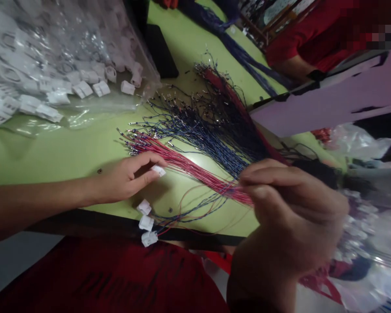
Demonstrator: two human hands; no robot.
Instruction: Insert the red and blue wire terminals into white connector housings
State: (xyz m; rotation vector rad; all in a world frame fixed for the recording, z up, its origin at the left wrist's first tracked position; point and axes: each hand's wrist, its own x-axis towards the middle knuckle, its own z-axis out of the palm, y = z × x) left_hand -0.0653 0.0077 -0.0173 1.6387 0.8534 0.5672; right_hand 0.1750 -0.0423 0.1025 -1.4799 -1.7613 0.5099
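My left hand (125, 177) rests on the green table (52, 152) and pinches a small white plastic connector (158, 170) between thumb and fingers. Close to the camera, my right hand (289, 213) grips the red wires (182, 163) at the near end of their bundle. Blue wires (211, 134) and black wires (221, 102) with metal crimp tips fan out across the table beside the red ones. Three white connectors with wires attached (146, 222) lie at the table's front edge, just below my left hand.
A clear plastic bag full of white connectors (52, 65) lies at the far left. A person in a red shirt (313, 30) sits across the table behind a pale purple board (329, 100). More plastic bags (361, 143) crowd the right side. A blue wire bundle (234, 43) runs along the back.
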